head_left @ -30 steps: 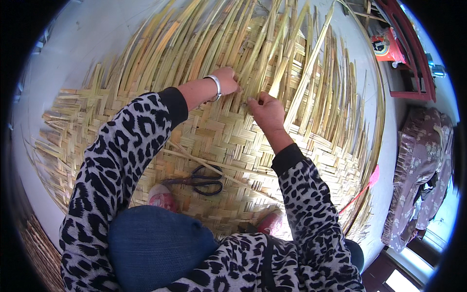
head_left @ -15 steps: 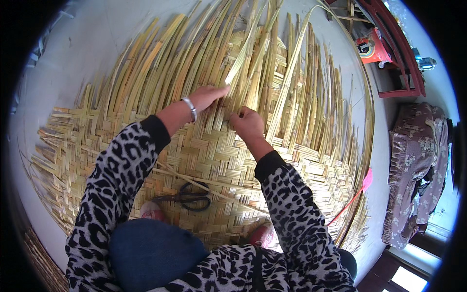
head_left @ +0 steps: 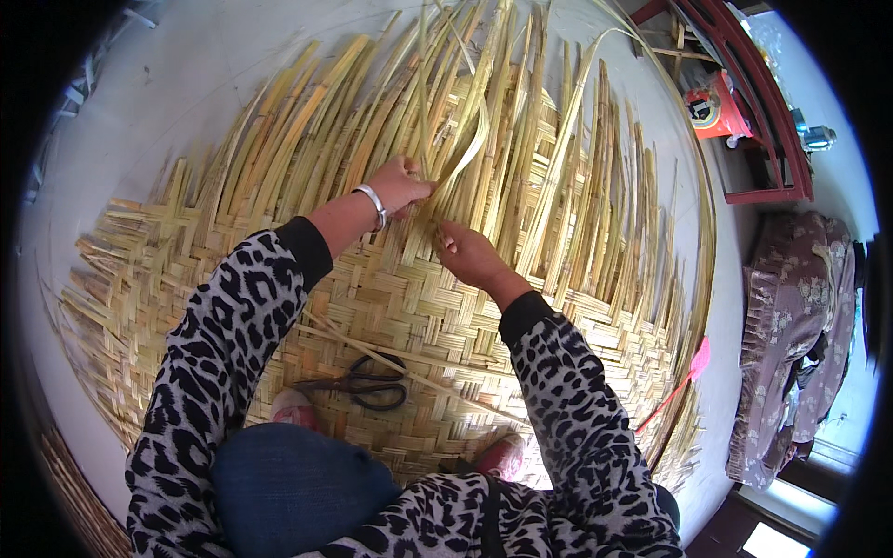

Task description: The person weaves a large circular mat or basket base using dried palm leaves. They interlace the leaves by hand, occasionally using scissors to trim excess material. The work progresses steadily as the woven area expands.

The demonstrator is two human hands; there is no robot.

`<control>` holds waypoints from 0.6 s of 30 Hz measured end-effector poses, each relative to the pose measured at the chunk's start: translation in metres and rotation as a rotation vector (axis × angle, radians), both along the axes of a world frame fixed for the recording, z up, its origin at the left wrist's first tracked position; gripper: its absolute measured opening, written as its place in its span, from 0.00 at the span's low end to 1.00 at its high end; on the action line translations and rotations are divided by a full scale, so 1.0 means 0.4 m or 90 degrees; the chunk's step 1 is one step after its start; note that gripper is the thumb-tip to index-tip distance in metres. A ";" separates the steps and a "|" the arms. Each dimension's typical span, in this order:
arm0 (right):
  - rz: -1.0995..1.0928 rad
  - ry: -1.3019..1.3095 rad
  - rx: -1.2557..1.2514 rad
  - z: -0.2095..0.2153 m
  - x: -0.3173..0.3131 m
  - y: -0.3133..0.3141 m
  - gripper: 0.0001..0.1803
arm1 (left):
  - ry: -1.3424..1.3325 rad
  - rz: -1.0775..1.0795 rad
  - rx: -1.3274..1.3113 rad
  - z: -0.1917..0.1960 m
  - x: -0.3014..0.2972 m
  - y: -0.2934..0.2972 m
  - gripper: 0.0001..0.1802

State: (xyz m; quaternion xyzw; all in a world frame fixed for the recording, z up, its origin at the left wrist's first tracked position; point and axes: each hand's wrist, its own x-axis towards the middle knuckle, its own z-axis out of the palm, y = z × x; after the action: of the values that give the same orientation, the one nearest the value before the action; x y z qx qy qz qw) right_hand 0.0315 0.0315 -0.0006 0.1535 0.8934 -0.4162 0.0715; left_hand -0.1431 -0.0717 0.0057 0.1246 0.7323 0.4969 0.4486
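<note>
A large woven reed mat (head_left: 465, 321) lies under me, its long loose strips fanning out at the far edge. My left hand (head_left: 402, 188), with a silver bangle on the wrist, is closed on a pale reed strip (head_left: 473, 149) that bends up and over to the right. Just right of it and a little nearer, my right hand (head_left: 465, 251) is closed at the woven edge, its fingertips at the base of the strips; what they pinch is too small to make out. Black-handled scissors (head_left: 377, 382) rest on the mat near my feet.
A pink fly swatter (head_left: 699, 359) leans at the mat's right edge. Beyond stand a dark red wooden frame (head_left: 767, 196) with a red bag (head_left: 721, 110), and something draped in a brown patterned cloth (head_left: 791, 316). Bundled stalks (head_left: 79, 488) lie at the lower left.
A reed strip that pointed away now arches upward from my left hand. Both hands have shifted slightly nearer to me, and the left has closed its fingers.
</note>
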 end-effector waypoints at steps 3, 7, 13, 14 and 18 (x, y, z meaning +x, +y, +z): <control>0.028 0.000 -0.020 -0.005 -0.001 0.010 0.12 | -0.180 0.026 0.163 0.015 -0.022 -0.033 0.15; 0.014 -0.050 -0.073 -0.020 -0.008 0.022 0.15 | -0.239 0.118 0.244 0.017 -0.050 -0.125 0.11; 0.003 -0.128 -0.032 -0.049 -0.022 0.019 0.14 | -0.287 0.263 0.284 0.007 0.015 -0.275 0.11; 0.002 -0.105 -0.031 -0.049 -0.019 0.018 0.14 | -0.247 0.275 0.268 0.007 0.031 -0.283 0.10; 0.001 -0.057 -0.053 -0.047 -0.009 0.013 0.13 | -0.039 0.269 0.208 0.002 0.057 -0.266 0.10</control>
State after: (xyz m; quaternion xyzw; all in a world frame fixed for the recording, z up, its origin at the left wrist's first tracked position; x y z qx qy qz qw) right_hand 0.0280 0.0366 -0.0196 0.1679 0.8715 -0.4454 0.1178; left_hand -0.1203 -0.1780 0.0066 0.0248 0.6385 0.6946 0.3306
